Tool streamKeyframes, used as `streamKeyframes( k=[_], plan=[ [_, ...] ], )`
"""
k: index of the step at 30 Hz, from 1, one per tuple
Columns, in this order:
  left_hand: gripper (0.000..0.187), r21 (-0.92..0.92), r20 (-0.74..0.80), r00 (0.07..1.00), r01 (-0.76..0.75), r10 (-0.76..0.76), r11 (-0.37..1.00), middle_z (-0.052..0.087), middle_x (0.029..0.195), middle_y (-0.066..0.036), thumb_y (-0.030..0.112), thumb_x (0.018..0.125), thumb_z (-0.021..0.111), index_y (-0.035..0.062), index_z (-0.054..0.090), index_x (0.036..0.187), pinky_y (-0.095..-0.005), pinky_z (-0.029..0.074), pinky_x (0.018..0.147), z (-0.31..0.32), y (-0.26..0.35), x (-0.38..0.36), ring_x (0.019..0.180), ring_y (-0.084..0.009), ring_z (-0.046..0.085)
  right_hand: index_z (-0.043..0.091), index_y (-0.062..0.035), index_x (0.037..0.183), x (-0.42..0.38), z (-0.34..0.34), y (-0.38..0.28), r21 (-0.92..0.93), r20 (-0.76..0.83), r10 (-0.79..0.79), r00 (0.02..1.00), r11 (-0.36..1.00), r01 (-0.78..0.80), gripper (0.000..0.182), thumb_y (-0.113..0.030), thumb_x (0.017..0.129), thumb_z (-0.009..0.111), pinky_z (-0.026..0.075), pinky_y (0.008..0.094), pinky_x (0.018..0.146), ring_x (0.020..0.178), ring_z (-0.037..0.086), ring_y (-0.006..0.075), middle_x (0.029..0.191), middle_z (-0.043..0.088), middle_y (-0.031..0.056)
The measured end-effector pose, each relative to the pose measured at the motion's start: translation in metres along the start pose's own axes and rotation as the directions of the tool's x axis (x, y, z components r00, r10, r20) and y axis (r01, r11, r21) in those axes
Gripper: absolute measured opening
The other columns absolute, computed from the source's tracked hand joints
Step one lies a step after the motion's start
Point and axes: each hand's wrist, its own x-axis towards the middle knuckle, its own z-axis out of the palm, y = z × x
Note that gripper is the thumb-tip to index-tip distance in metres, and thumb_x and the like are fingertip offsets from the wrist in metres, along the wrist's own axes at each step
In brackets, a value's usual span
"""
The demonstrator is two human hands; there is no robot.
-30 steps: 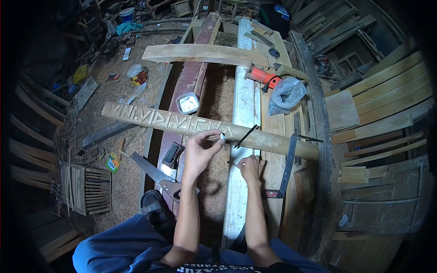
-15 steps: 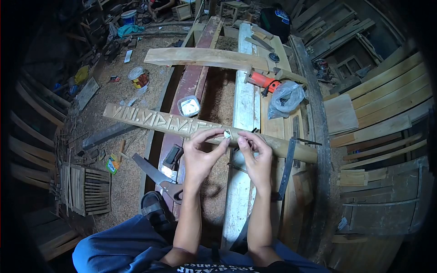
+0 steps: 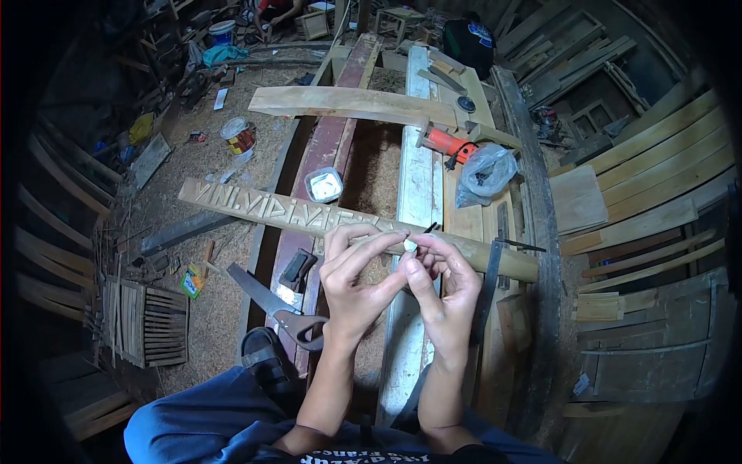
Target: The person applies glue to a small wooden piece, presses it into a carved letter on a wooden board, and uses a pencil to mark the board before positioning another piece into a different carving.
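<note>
In the head view, a small white piece (image 3: 410, 245) is pinched between my two hands; it is too small to tell its kind. My left hand (image 3: 354, 271) is closed, its thumb and forefinger tips on the piece from the left. From the right, my right hand (image 3: 443, 290) meets it with thumb and fingers, also closed. Just beyond my hands lies a long wooden board (image 3: 479, 251) with raised carved letters (image 3: 263, 204) on its left part. My fingers cover some of the lettering. A dark slim tool (image 3: 432, 227) shows behind my right fingers.
Left of my hands are a handsaw (image 3: 267, 298) and a dark block-shaped tool (image 3: 297, 268). Ahead are a tub of white stuff (image 3: 324, 185), a red power tool (image 3: 447, 144) and a plastic bag (image 3: 487, 176). Another person (image 3: 277, 11) crouches far back.
Both hands have come together around the white piece and shifted slightly right and nearer to me. My right fingers, which were a little apart from it, now meet it.
</note>
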Motion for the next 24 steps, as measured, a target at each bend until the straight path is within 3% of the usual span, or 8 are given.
streamKeyframes(
  k=[4, 7, 10, 24],
  plan=[
    [0.043, 0.045, 0.039, 0.994, -0.106, 0.104, 0.993, 0.076, 0.095, -0.005, 0.012, 0.063, 0.087, 0.0085, 0.081, 0.105, -0.0392, 0.045, 0.091, -0.002, -0.002, 0.002, 0.094, -0.0232, 0.065, 0.073, -0.0018, 0.118, -0.003, 0.001, 0.000, 0.005, 0.002, 0.046, 0.999, 0.999, -0.046, 0.032, -0.016, 0.090, 0.080, 0.041, 0.0254, 0.076, 0.087, 0.054, 0.0078, 0.099, 0.070, -0.0001],
    [0.043, 0.024, 0.070, 0.992, -0.103, 0.101, 0.994, 0.077, 0.096, -0.002, 0.015, 0.063, 0.086, 0.0079, 0.081, 0.105, -0.0398, 0.045, 0.093, -0.003, 0.001, 0.002, 0.094, -0.0221, 0.066, 0.073, -0.0018, 0.116, -0.004, 0.002, -0.001, -0.009, -0.018, 0.028, 0.999, 1.000, -0.028, 0.031, -0.015, 0.090, 0.081, 0.041, 0.0253, 0.075, 0.086, 0.053, 0.0077, 0.098, 0.069, -0.0005],
    [0.038, 0.041, 0.073, 0.984, -0.166, 0.163, 0.985, 0.079, 0.096, -0.006, 0.009, 0.064, 0.088, 0.0032, 0.080, 0.101, -0.0377, 0.047, 0.090, -0.004, -0.001, 0.004, 0.093, -0.0222, 0.067, 0.073, -0.0020, 0.115, -0.005, 0.003, -0.004, -0.035, -0.035, 0.042, 0.999, 0.998, -0.043, 0.030, -0.015, 0.089, 0.081, 0.040, 0.0248, 0.074, 0.085, 0.053, 0.0071, 0.096, 0.069, -0.0011],
    [0.041, 0.026, 0.037, 0.982, -0.186, 0.185, 0.982, 0.079, 0.103, -0.003, 0.008, 0.063, 0.087, 0.0047, 0.080, 0.103, -0.0393, 0.046, 0.091, 0.005, -0.010, -0.003, 0.093, -0.0220, 0.067, 0.074, -0.0031, 0.107, -0.006, 0.012, 0.005, -0.009, -0.165, 0.031, 0.986, 0.999, -0.032, 0.022, -0.011, 0.088, 0.081, 0.039, 0.0236, 0.069, 0.083, 0.052, 0.0061, 0.094, 0.069, -0.0028]
  ],
)
